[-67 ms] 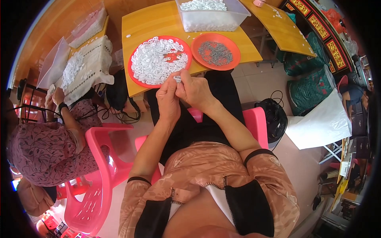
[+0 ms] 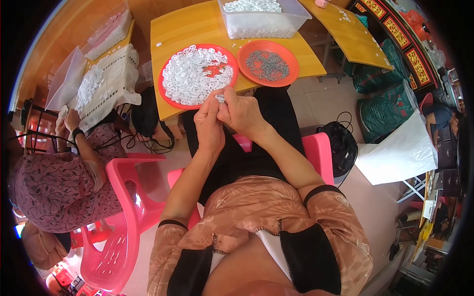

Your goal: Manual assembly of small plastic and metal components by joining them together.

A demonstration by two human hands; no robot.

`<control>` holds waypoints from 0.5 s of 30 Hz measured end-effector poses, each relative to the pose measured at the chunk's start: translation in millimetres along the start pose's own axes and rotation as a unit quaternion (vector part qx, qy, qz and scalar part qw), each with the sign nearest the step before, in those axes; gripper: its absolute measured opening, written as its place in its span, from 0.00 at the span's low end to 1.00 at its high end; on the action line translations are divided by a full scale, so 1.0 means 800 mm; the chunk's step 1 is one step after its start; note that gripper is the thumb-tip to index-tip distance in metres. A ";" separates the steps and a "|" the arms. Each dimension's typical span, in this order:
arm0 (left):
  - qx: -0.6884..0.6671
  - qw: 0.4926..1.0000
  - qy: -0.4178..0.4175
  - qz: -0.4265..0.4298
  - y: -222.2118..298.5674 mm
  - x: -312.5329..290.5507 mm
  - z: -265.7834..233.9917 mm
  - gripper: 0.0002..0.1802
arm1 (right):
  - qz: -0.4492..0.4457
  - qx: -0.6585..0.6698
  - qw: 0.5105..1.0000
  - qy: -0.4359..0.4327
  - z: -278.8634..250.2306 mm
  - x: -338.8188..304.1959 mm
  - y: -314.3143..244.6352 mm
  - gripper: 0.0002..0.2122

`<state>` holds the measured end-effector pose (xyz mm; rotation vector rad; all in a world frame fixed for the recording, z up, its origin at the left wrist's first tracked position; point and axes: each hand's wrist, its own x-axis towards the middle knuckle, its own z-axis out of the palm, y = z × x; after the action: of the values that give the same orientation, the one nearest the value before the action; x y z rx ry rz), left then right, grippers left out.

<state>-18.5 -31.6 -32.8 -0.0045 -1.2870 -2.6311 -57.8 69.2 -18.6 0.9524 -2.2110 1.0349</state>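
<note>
My left hand (image 2: 209, 124) and my right hand (image 2: 241, 111) meet over my lap at the near edge of a yellow table (image 2: 182, 29). Together they pinch a small white plastic piece (image 2: 220, 98) between the fingertips. Just beyond the hands stands a red tray (image 2: 168, 98) heaped with several white plastic rings. To its right an orange tray (image 2: 291, 59) holds a pile of small grey metal parts. A clear plastic bin (image 2: 264, 23) of white pieces sits at the table's far side.
A person in a patterned top (image 2: 54, 182) sits at my left on a pink plastic chair (image 2: 121, 217), beside a white basket (image 2: 106, 81) of white parts. A second yellow table (image 2: 353, 32), a black bag (image 2: 340, 145) and a white sheet (image 2: 400, 150) lie to my right.
</note>
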 end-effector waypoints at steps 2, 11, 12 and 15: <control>0.000 1.000 -0.001 -0.006 -0.004 -0.004 -0.005 0.20 | 0.003 -0.002 1.000 0.012 0.004 -0.004 -0.005 0.10; 0.004 0.999 -0.008 0.034 0.004 0.000 0.006 0.22 | 0.004 0.008 0.999 0.043 0.006 -0.001 -0.009 0.10; 0.006 0.999 -0.007 0.034 0.005 0.001 0.004 0.22 | 0.002 0.014 0.999 0.036 0.006 -0.002 -0.007 0.10; 0.019 0.999 -0.031 0.031 0.006 0.005 -0.001 0.22 | 0.009 0.025 0.999 0.036 0.008 -0.003 -0.004 0.09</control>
<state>-21.3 -35.8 -28.8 -0.1183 -1.3344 -2.5736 -54.8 63.8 -22.4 0.9044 -2.1484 1.1202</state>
